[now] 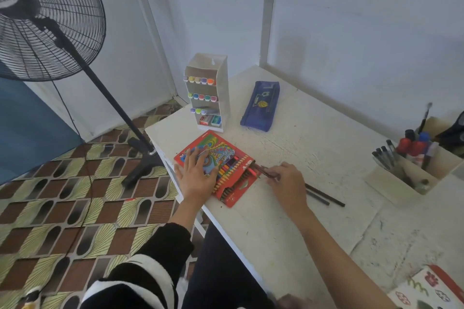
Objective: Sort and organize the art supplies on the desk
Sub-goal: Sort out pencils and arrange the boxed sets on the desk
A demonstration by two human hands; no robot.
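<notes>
A red box of colour pencils (227, 158) lies open near the desk's left edge, with rows of pencils showing. My left hand (197, 174) rests flat on the box, fingers spread. My right hand (286, 180) pinches a dark pencil (263, 169) whose tip sits at the box's open end. Two more dark pencils (324, 195) lie on the white desk (313, 138) just right of that hand.
A white marker rack (221, 88) stands at the back left, a blue pencil case (261, 105) beside it. A beige bin (391, 178) of pens and markers sits at the right. A patterned sheet (431, 288) lies front right. A standing fan (37, 20) stands left of the desk.
</notes>
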